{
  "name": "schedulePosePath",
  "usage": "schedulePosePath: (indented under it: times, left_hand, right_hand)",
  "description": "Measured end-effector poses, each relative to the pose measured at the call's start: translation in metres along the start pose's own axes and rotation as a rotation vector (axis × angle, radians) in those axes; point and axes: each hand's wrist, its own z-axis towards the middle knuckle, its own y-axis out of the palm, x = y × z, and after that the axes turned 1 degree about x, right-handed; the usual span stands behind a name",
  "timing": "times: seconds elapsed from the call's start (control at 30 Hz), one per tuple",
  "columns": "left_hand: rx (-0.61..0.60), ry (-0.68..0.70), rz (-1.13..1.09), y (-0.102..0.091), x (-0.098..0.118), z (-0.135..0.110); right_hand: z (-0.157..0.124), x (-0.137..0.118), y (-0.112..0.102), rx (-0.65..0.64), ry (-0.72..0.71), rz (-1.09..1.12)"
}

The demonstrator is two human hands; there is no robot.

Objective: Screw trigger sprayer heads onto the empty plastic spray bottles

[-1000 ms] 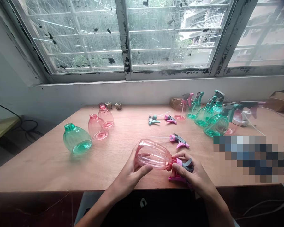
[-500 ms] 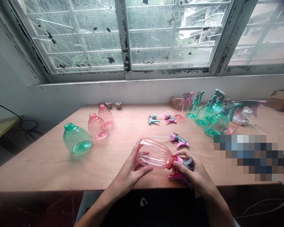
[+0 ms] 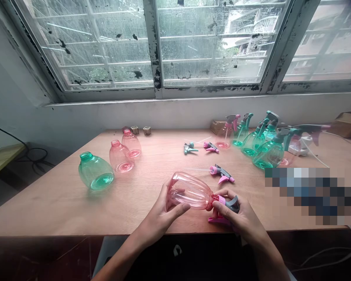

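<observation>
A clear pink bottle lies sideways in the air above the table's front edge. My left hand is closed around its base end, thumb along the near side. At the neck, my right hand grips the pink collar of a grey-and-pink spray head, which sits on the bottle's mouth; how far it is screwed on I cannot tell. Beyond the bottle lies a loose grey-and-pink spray head. Farther back are another pink one and a green one, with thin tubes.
On the left stand a green bottle and two pink bottles without spray heads. Several bottles with spray heads, green and pink, crowd the right. Small blocks sit by the wall. A blurred-out patch covers the right front.
Almost nothing differs. My left thumb has shifted slightly up along the bottle, and both hands keep their grip.
</observation>
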Motion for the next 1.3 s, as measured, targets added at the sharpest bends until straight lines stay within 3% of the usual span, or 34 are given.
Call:
schedulePosePath:
  times: [0.27, 1.3]
  left_hand:
    - [-0.021, -0.002, -0.177, 0.000, -0.015, 0.003]
    - [-0.047, 0.021, -0.087, 0.003, -0.005, 0.002]
  right_hand:
    - [0.000, 0.003, -0.001, 0.011, -0.021, 0.021]
    - [-0.003, 0.003, 0.001, 0.016, -0.015, 0.059]
